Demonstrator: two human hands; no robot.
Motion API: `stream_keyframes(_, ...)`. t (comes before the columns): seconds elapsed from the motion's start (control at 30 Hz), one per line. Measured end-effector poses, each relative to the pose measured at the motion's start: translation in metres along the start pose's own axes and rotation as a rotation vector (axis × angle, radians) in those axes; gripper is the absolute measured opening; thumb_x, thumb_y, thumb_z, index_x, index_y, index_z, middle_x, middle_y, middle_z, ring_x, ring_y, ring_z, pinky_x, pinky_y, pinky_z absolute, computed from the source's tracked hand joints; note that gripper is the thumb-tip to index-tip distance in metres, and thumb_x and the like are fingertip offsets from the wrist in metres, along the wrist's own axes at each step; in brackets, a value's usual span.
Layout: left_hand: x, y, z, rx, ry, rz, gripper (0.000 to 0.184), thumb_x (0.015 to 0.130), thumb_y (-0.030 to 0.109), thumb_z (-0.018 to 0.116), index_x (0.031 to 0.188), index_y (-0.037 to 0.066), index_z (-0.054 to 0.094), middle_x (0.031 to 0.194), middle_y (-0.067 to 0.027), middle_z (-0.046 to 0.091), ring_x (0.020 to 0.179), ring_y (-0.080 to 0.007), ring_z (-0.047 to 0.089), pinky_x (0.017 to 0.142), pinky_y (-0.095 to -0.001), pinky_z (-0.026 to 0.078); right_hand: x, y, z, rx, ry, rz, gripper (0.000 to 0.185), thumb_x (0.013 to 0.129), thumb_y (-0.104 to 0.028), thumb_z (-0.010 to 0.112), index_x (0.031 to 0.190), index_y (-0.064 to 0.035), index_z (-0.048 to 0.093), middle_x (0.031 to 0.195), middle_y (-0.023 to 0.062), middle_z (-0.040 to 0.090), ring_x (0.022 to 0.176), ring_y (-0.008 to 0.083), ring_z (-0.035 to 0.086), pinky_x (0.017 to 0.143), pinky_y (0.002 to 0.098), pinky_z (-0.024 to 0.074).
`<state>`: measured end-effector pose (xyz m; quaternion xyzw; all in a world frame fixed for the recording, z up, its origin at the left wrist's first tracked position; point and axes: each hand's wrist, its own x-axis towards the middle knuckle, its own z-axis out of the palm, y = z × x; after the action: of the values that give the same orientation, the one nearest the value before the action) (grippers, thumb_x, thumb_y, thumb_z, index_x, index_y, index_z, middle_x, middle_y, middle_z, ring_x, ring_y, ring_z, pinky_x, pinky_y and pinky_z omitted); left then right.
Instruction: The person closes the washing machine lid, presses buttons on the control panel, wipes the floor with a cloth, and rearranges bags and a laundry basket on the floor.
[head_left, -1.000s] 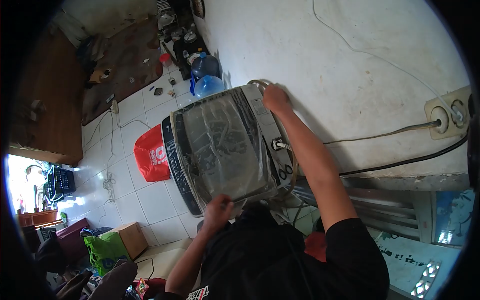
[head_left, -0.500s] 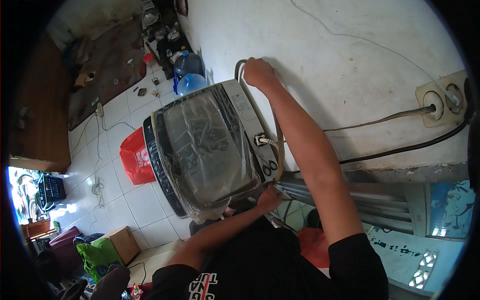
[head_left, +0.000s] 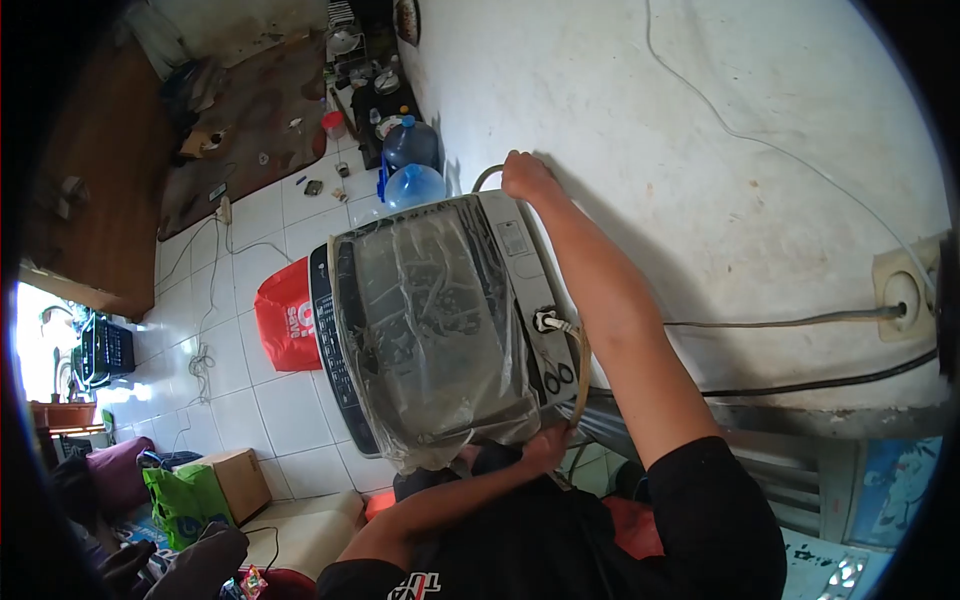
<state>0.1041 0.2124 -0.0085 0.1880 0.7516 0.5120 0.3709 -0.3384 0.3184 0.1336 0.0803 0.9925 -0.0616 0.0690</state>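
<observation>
A top-loading washing machine (head_left: 420, 310) stands against the wall, its lid covered in wrinkled clear plastic. My right hand (head_left: 530, 178) is closed around a grey-brown hose (head_left: 487, 177), which loops out over the machine's far back corner. The hose also shows nearer me, beside the white inlet fitting (head_left: 548, 321); my right forearm hides part of its run. Low at the machine's near back corner, my left hand (head_left: 546, 448) has its fingers closed on the hose's near stretch. Scissors (head_left: 558, 378) with black handles lie on the rear panel close by.
A red bag (head_left: 284, 318) sits on the tiles before the machine. Blue water jugs (head_left: 412, 145) stand beyond its far side. A wall socket (head_left: 905, 300) with a plugged-in cord is at right. A green bag (head_left: 180, 505) and a cardboard box (head_left: 240, 482) lie at lower left.
The view has shifted, so the machine sits lower and further right in the picture. Both hands stay on the hose, the right at the far corner, the left at the near one.
</observation>
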Motion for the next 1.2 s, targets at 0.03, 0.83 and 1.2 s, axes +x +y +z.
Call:
stream_keyframes(0.03,-0.007,0.013,-0.003,0.0,0.004,-0.011,0.039,0.099,0.037,0.044,0.118,0.004,0.054,0.094,-0.0286,0.062,0.095,-0.0479,0.06,0.079,-0.0543,0.047,0.001,-0.003,0.005,-0.005,-0.041,-0.008,0.021,0.087,-0.011,0.053,0.099,-0.001,0.067,0.121,0.0213,0.062,0.115,0.0342,0.06,0.092,0.045,0.0515)
stream_keyframes(0.83,0.037,0.101,-0.028,-0.265,0.373,-0.51,0.043,0.091,0.043,0.059,0.1,0.002,0.069,0.092,-0.0206,0.07,0.095,-0.0388,0.067,0.079,-0.0452,0.051,-0.07,0.033,0.081,-0.137,0.299,-0.148,0.017,0.086,-0.011,0.056,0.092,-0.0034,0.071,0.111,0.0146,0.06,0.107,0.031,0.058,0.088,0.0428,0.0503)
stream_keyframes(1.2,-0.008,0.055,-0.038,-0.309,0.064,-0.091,0.036,0.09,0.034,0.062,0.107,0.003,0.067,0.1,-0.0151,0.071,0.098,-0.0254,0.069,0.085,-0.0367,0.051,-0.071,0.036,0.092,-0.528,0.201,-0.32,0.018,0.086,-0.015,0.059,0.092,-0.0056,0.072,0.109,0.0097,0.059,0.108,0.0261,0.049,0.098,0.0396,0.0371)
